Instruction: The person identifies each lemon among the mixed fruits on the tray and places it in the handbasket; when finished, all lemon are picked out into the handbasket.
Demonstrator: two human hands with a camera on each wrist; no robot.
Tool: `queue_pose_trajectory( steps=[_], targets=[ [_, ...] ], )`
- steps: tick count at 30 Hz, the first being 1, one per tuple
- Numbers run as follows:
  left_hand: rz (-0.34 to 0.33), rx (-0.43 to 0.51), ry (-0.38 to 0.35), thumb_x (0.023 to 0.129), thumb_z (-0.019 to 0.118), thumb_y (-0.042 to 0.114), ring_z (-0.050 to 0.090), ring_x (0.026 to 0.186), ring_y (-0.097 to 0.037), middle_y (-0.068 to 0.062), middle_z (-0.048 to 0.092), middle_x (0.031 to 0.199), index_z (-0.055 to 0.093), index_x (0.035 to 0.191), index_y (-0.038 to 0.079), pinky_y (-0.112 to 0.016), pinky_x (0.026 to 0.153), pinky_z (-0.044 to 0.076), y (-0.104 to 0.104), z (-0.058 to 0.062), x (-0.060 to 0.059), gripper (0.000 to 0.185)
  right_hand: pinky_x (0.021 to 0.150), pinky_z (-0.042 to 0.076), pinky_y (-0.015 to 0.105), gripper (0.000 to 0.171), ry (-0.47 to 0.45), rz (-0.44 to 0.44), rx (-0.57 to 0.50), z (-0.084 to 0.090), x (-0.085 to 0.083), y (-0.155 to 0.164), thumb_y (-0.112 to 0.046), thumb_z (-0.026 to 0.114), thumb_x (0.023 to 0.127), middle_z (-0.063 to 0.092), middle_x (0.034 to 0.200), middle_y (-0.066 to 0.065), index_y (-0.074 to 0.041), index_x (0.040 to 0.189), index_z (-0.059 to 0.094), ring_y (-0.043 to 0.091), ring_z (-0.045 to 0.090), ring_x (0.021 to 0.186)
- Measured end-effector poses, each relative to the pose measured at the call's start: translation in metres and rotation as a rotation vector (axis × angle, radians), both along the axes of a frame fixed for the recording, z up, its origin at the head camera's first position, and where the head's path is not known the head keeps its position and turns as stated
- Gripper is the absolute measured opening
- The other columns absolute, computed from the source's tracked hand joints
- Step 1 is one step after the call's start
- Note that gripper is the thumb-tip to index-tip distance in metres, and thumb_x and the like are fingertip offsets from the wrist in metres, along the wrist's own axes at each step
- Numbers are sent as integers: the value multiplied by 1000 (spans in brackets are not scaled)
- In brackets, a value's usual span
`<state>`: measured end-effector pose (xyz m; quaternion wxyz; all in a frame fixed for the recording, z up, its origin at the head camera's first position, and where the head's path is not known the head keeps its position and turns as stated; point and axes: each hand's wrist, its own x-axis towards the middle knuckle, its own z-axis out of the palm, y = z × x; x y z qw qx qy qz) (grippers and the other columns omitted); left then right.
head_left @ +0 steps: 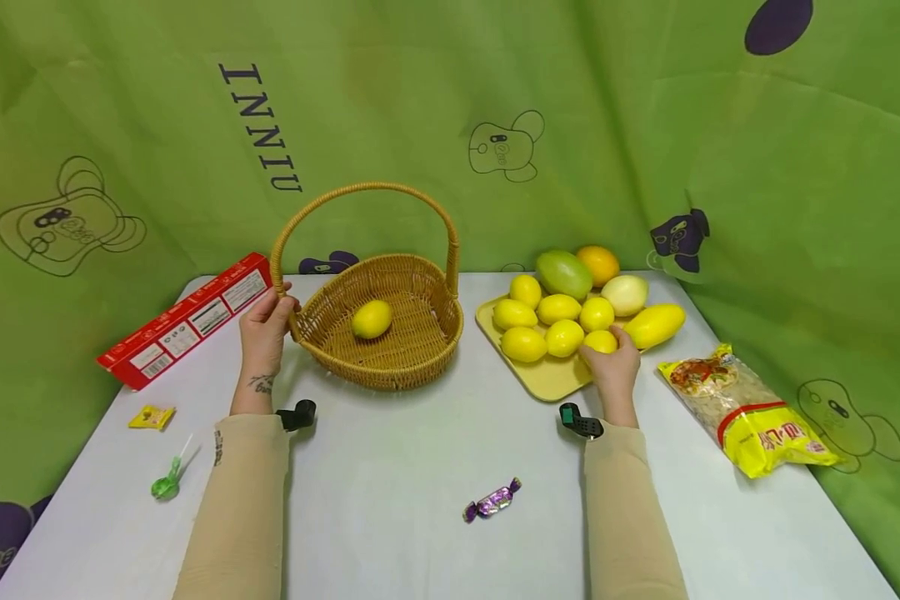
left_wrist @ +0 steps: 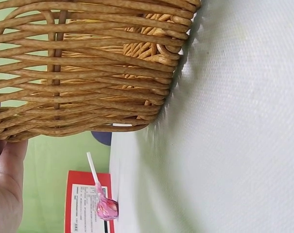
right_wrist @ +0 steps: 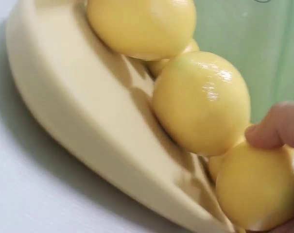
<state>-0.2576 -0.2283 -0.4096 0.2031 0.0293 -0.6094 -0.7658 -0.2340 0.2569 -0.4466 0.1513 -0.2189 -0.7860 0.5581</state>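
Note:
My left hand (head_left: 264,337) grips a wicker basket (head_left: 390,377) at its left side, where the arched handle meets the rim. A single lemon (head_left: 372,320) lies inside the basket. On the right, my right hand (head_left: 615,367) holds a lemon (right_wrist: 256,187) at the front right of a pale yellow tray (head_left: 546,383), with the thumb over its top in the right wrist view. Several more lemons (head_left: 523,344) sit on the tray. Behind and beside them are a green mango (head_left: 564,274), an orange (head_left: 598,266), a pale round fruit (head_left: 626,295) and a long yellow fruit (head_left: 656,326).
A red box (head_left: 187,321) lies left of the basket. Nearer are a yellow wrapped candy (head_left: 152,417) and a green lollipop (head_left: 167,483). A pink lollipop (left_wrist: 107,206) shows in the left wrist view. One purple candy (head_left: 492,501) lies in front; a food bag (head_left: 750,412) lies right.

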Motion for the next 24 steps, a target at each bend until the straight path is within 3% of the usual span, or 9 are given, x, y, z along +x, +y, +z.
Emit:
queue_pose_trajectory(
  steps=[5,10,13,16,20,24],
  targets=[
    [-6,-7,-7,87,65,15,59,80,-11,0,65,78,63,115,2,-17,67,52,0,2,1,32,105,33,36,66,74,-7,-115,18,6,-3,1,63,76,41,140,13,-2,137,40,22,38,124],
    [-7,-8,-12,86,66,17,59,81,-13,0,65,79,63,116,2,-18,67,51,-1,4,1,34,93,41,23,56,246,112,-276,39,3,-20,9,62,76,49,127,7,-4,129,48,14,45,111],
    [-11,-29,-12,86,65,18,60,80,-10,3,65,78,63,116,3,-17,68,51,-1,4,1,34,83,45,17,51,347,273,-392,48,-2,-36,16,58,76,52,116,1,-7,120,52,12,48,103],
    [-22,-42,-5,87,65,19,60,80,-8,6,65,77,62,117,1,-17,70,52,-2,2,1,36,81,47,18,49,401,491,-461,55,-8,-58,19,56,75,53,112,-2,-6,117,51,13,50,102],
    [-27,-43,0,87,64,19,60,80,-9,6,66,76,61,118,-1,-17,70,52,-3,0,1,37,85,47,21,50,393,766,-406,60,-17,-93,16,59,75,55,118,2,3,122,48,14,51,105],
    [-23,-53,-10,87,64,19,59,80,-9,5,65,77,62,117,2,-17,70,52,-3,0,1,34,84,46,26,55,321,970,-305,64,-27,-133,10,63,76,50,126,13,6,127,45,16,51,103]
  ],
)
